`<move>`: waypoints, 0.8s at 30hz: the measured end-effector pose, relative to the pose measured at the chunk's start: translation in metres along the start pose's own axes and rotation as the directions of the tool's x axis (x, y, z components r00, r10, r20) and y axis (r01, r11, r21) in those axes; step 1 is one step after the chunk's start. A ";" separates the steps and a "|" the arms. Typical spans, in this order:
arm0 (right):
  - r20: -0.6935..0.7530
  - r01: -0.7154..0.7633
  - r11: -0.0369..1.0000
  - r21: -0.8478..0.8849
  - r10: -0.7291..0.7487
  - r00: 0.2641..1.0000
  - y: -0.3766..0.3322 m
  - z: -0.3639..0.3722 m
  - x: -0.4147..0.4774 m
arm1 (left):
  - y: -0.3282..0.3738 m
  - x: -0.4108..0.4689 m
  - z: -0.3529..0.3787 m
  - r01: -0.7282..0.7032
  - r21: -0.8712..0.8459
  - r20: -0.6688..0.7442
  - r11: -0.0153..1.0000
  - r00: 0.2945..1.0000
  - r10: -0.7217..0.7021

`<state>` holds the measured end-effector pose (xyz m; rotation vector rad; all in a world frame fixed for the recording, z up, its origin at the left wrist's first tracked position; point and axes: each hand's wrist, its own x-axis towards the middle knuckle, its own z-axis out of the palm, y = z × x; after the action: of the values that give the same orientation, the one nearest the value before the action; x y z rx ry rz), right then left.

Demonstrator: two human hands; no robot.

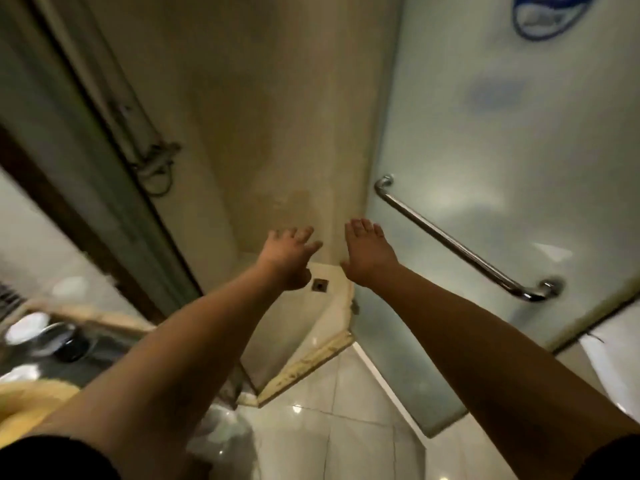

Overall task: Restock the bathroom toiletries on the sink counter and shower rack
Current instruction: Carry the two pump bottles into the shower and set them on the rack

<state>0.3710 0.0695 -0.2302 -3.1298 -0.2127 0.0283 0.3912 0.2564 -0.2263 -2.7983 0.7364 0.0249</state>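
Note:
Both my arms reach straight ahead into the open shower stall. My left hand [289,256] is spread with straight fingers and holds nothing. My right hand [367,252] is beside it, also flat and empty, close to the edge of the frosted glass door [485,150]. The sink counter [45,344] shows blurred at the lower left, with white round items and a dark object on it. No toiletry bottle or shower rack is plainly visible.
The glass door stands open at right, with a chrome bar handle [460,242]. A shower fitting with hose [156,164] hangs on the left wall. A floor drain [319,285] lies below my hands. A raised threshold [311,365] borders the glossy tiled floor [339,427].

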 end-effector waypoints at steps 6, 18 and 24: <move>-0.016 0.447 0.895 -0.002 -0.447 0.895 -0.181 -0.005 0.049 | -0.121 -0.141 0.030 0.291 0.021 -0.006 0.957 0.957 -0.291; 0.098 0.972 0.233 -0.027 -0.967 0.235 -0.483 0.022 -0.044 | -0.186 -0.483 0.095 0.923 0.077 0.275 0.378 0.344 -0.898; 0.199 0.988 0.146 -0.047 -0.968 0.153 -0.540 0.050 -0.076 | -0.170 -0.542 0.136 0.965 0.048 0.363 0.258 0.224 -0.905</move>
<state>0.2219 0.5941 -0.2755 -2.3465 -2.3136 0.1991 0.0071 0.6938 -0.2761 -2.7607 -1.2239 0.3358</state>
